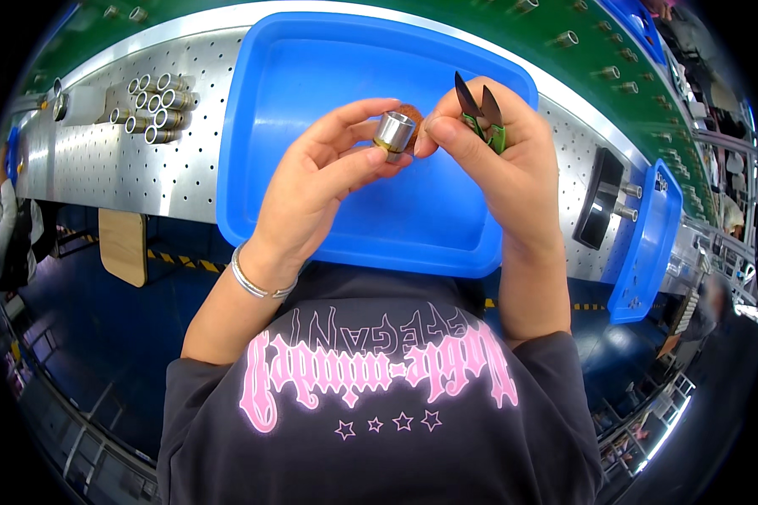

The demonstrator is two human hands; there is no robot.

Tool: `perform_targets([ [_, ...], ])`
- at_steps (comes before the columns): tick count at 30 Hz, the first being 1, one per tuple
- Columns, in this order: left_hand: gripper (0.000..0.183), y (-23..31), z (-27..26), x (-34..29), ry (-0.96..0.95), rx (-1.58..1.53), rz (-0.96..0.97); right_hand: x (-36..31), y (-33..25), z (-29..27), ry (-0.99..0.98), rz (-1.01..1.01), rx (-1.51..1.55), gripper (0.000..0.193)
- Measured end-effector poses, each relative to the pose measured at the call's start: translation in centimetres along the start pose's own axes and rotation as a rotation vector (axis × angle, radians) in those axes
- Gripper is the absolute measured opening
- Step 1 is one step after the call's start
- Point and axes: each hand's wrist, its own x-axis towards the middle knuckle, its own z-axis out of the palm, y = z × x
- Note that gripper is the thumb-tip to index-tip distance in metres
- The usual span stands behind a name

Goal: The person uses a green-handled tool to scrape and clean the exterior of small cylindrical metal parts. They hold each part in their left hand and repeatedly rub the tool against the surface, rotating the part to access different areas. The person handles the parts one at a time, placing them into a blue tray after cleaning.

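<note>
Looking down: dark shirt [379, 404] with pink lettering fills the lower frame, both forearms rising from it. Silver bangle [257, 282] on the left wrist.

Left hand [312, 189]: fingers and thumb closed round a short metal sleeve [393, 132], pinched at its lower end. Sleeve is cylindrical, brushed silver, open top facing the camera, a thin brass-coloured ring at the base. A brown, rough-looking part [411, 114] shows just behind it; cannot tell whether the two are joined.

Right hand [501, 151]: fingers curled round green-handled snips [483, 114], dark blades pointing up and standing slightly apart. Right fingertips touch the sleeve's right side, so the hands meet at the part.

Sleeve is held in the air above the blue tray [312, 76], roughly over its middle. Tray sits on a perforated metal bench [109, 160].

Beyond, at left on the bench: a cluster of small metal tubes [156, 105] lying on their sides. At right: a black block [598, 198] with two pins, and a second, narrow blue tray [648, 244]. A green strip [564, 38] with studs runs along the far edge.
</note>
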Motion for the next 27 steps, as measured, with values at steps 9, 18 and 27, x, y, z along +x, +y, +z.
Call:
perform_targets([
  [9,0.039,-0.7,0.0,0.2,0.015,0.014,0.058,0.0,0.0,0.4,-0.008,-0.023,-0.052,0.006],
  [18,0.041,-0.6,0.1,0.1,0.028,0.078,0.104,0.2,0.3,0.9,0.157,-0.083,-0.14,0.009],
  [27,0.04,0.1,0.4,-0.1,0.151,-0.038,0.139,-0.6,1.9,0.7,0.159,-0.238,-0.672,0.018],
])
